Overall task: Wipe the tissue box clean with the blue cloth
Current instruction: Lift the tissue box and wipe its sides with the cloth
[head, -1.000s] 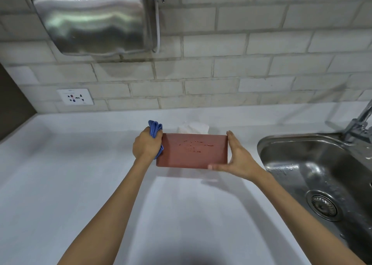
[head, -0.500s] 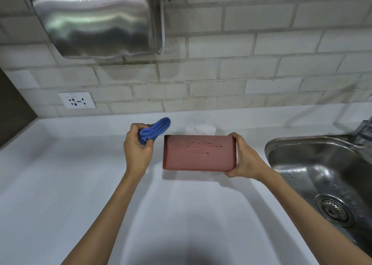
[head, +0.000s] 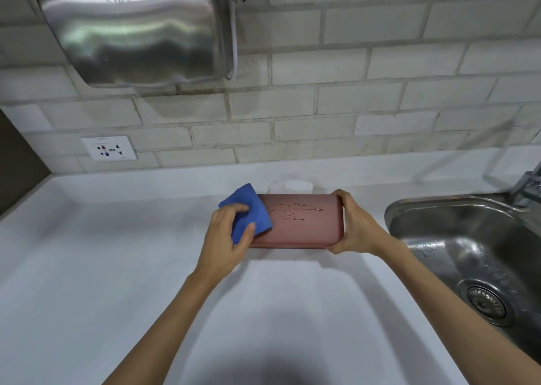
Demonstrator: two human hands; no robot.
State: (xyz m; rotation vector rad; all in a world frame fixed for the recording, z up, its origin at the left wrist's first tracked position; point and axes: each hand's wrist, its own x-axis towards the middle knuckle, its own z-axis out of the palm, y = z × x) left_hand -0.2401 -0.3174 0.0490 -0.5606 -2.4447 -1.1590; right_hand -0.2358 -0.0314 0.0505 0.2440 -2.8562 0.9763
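While our left hand [head: 225,238] pinches the soft blue cloth [head: 248,212] against the near face of the tissue box [head: 304,223] on the counter [head: 117,267], our right hand [head: 354,226] clamps its right end; it seems light, rigid, easily slid.

The left hand [head: 227,238] presses the folded blue cloth [head: 248,209] against the left end of the reddish tissue box [head: 304,223]. The right hand [head: 355,226] grips its right end above the white table [head: 117,267], beside the steel sink [head: 468,238].
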